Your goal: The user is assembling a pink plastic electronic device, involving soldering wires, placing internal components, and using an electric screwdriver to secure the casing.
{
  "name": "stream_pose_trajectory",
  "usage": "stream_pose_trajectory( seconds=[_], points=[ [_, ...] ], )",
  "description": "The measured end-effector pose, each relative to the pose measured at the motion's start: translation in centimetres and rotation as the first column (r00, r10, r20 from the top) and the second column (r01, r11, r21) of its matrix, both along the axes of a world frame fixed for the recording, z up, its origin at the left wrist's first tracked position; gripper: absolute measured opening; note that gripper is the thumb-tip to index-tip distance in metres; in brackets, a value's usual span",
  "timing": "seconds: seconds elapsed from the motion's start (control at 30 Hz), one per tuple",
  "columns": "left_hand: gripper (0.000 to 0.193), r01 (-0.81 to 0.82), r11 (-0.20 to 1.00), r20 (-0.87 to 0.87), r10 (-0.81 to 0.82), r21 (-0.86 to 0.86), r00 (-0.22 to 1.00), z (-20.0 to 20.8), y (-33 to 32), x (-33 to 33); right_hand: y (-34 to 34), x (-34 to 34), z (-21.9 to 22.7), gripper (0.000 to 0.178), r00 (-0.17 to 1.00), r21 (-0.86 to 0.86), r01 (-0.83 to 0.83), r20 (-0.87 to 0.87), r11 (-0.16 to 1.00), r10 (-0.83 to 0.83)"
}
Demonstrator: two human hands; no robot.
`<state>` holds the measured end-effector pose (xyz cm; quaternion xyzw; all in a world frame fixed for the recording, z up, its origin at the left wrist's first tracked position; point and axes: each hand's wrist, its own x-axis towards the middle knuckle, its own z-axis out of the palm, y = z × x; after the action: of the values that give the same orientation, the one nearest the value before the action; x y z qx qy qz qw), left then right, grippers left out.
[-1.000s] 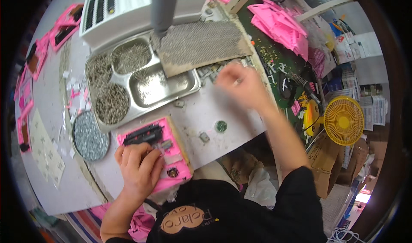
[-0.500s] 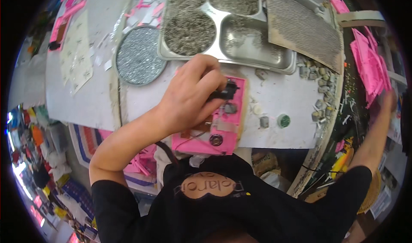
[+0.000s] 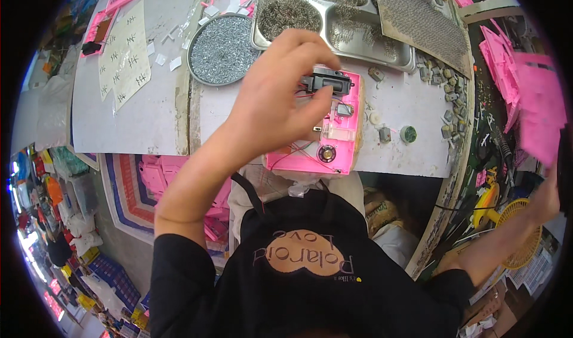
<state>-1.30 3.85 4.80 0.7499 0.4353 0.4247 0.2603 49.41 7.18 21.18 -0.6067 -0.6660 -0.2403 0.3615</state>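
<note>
One view only, from the head camera. The counter [image 3: 149,117] fills the upper half of the frame, and its front edge runs across the middle, curving down to the lower right. A pink housing [image 3: 334,141] lies at centre frame with its near end right at that edge. Bare surface lies to the left of it and between it and a small green disc [image 3: 408,134] on the right.

Above the housing sits a steel compartment tray [image 3: 358,42] full of small metal parts, a round dish of screws [image 3: 222,48] to its left and a mesh sheet [image 3: 427,25] to its right. Small grey parts [image 3: 447,96] are strewn along the right edge, and paper sheets [image 3: 126,51] lie at upper left. Below the counter edge, at left, are a striped sack [image 3: 122,189] and more pink shells [image 3: 158,174].

The left hand [image 3: 277,99] hovers over the upper end of the housing, its fingers [image 3: 316,102] pinched on a small black component [image 3: 327,81] with red and black wires. The housing is open, showing a small round speaker [image 3: 326,153] and thin wires.

The right hand [image 3: 546,198] reaches to the far right of the frame near a blurred pink sheet [image 3: 540,117] and a yellow fan [image 3: 522,233]. Whether its fingers are closed cannot be told.
</note>
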Motion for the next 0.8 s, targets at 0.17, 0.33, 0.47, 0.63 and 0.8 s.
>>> stream_pose_trajectory(
  seconds=[0.17, 0.33, 0.47, 0.63, 0.8],
  points=[
    [0.048, 0.360, 0.849, 0.779, 0.092, -0.387, 0.620, 2.4, -5.0, 2.8, -5.3, -23.5, -9.9, 0.029, 0.861, -0.153, -0.508, -0.115, 0.848, 0.495],
    [0.035, 0.192, 0.835, 0.787, 0.374, -0.516, 0.490, 3.4, -3.4, 1.2, -4.2, -28.9, -10.5, 0.037, 0.516, -0.250, -0.855, -0.314, 0.455, 0.797],
    [0.033, 0.232, 0.846, 0.778, 0.288, -0.480, 0.558, 3.1, -4.0, -2.5, -3.7, -23.7, -15.0, 0.034, 0.595, -0.271, -0.723, -0.713, 0.636, 0.372],
    [0.031, 0.364, 0.722, 0.712, 0.250, -0.589, 0.656, 1.0, -5.0, -2.5, -6.7, -23.9, -17.7, 0.056, 0.099, -0.171, -0.886, -0.978, 0.430, -0.185],
    [0.062, 0.085, 0.921, 0.519, 0.136, -0.379, 0.844, -1.5, -5.7, 1.6, -9.8, -26.6, -17.7, 0.074, 0.251, -0.238, -0.831, -0.967, 0.503, -0.044]
  ],
)
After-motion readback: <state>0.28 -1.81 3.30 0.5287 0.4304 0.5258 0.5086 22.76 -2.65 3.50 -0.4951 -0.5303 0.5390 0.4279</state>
